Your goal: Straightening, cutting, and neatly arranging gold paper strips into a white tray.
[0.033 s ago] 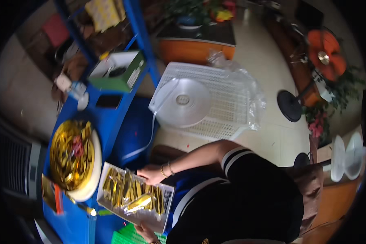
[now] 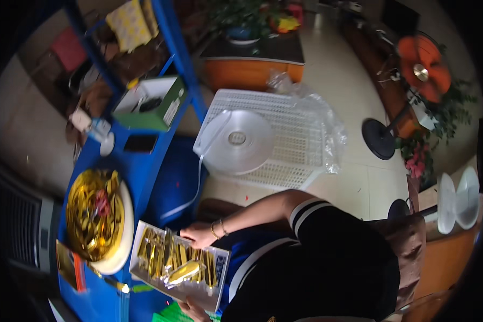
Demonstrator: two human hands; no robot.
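Observation:
A shallow white box [image 2: 198, 298] full of small gold strips in clear wrappers [image 2: 185, 272] is held in front of my body, tilted in the picture. My right hand [image 2: 198, 234], with bracelets at its wrist, is closed on the box's upper edge. My left hand [image 2: 193, 309] grips the opposite, lower edge and is partly cut off by the frame. Left of the box, on the blue table [image 2: 139, 185], a round pale tray [image 2: 124, 231] bears a heap of coiled gold strips [image 2: 94, 214] with a small red bundle [image 2: 102, 202] on top.
A green box [image 2: 150, 110] and a dark phone [image 2: 140, 143] lie farther along the table. An orange-and-dark packet [image 2: 70, 263] is at its left edge. A reel of whitish strap [image 2: 252, 145] sits on an upturned white crate [image 2: 295, 150]. An orange fan [image 2: 421, 72] stands at right.
The view has shifted slightly, so the things sit a little differently in the picture. Both hands keep their hold on the white box.

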